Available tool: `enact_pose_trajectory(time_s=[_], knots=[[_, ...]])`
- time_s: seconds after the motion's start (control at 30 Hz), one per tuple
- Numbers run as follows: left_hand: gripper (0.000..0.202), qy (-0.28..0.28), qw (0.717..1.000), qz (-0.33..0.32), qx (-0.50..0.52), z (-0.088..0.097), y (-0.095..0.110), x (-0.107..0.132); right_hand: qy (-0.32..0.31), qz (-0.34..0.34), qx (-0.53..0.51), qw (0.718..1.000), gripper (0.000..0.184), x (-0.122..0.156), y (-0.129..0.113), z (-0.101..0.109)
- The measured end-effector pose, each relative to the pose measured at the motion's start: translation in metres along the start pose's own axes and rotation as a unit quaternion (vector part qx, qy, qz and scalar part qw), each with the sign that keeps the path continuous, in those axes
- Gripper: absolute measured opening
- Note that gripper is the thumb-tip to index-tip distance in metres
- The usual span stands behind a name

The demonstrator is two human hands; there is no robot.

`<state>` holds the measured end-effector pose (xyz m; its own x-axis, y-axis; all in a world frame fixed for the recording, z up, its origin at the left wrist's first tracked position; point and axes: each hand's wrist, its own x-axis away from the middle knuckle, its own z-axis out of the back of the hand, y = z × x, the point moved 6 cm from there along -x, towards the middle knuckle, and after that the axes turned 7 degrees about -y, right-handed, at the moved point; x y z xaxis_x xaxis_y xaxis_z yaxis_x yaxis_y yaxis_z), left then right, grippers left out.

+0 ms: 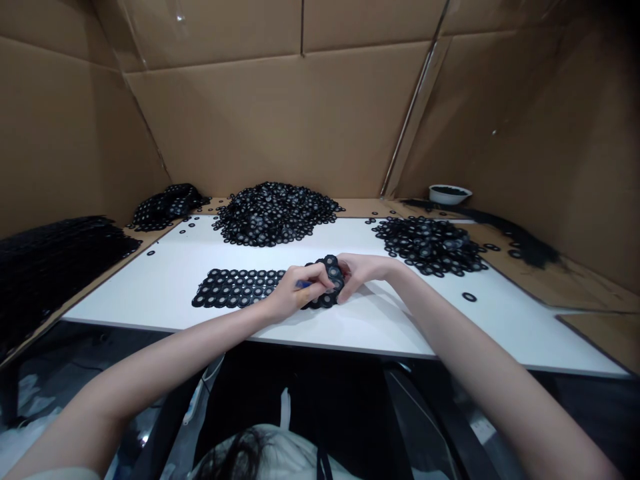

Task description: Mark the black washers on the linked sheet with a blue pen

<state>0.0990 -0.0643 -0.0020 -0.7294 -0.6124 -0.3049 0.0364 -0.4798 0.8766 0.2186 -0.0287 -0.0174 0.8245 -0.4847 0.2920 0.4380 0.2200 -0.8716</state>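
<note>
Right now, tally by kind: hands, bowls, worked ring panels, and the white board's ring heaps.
Left hand and right hand: 2
Bowl: 1
Ring panel: 1, apparently continuous
Centre ring heap and right ring heap: 2
Total: 6

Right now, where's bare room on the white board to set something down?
The board is bare left of the ring mat and in front of the lone ring, beside the right forearm. The big heap and smaller heap crowd the back.
</note>
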Motion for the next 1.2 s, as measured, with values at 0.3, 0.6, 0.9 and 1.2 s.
enact_pose_trajectory(time_s=[0.3, 0.6, 0.9, 1.2], knots=[[0.017, -0.006, 1.000, 0.001, 0.005, -0.0009, 0.0001, -0.0005, -0.005, 0.008, -0.006, 1.000, 0.035, -0.0002, 0.0001, 0.0000], [0.016, -0.026, 0.999, 0.014, 0.015, -0.0022, 0.0011, -0.0007, -0.002, 0.007, -0.004, 1.000, 0.035, -0.0005, 0.0003, 0.0001], [0.015, 0.024, 0.999, 0.013, 0.035, 0.0029, -0.0037, -0.0020, -0.002, 0.005, -0.016, 1.000, 0.045, 0.0003, 0.0019, 0.0003], [0.015, 0.034, 0.998, 0.020, 0.051, 0.0024, -0.0076, -0.0019, -0.004, 0.008, -0.025, 1.000, 0.044, 0.0004, -0.0003, -0.0006]])
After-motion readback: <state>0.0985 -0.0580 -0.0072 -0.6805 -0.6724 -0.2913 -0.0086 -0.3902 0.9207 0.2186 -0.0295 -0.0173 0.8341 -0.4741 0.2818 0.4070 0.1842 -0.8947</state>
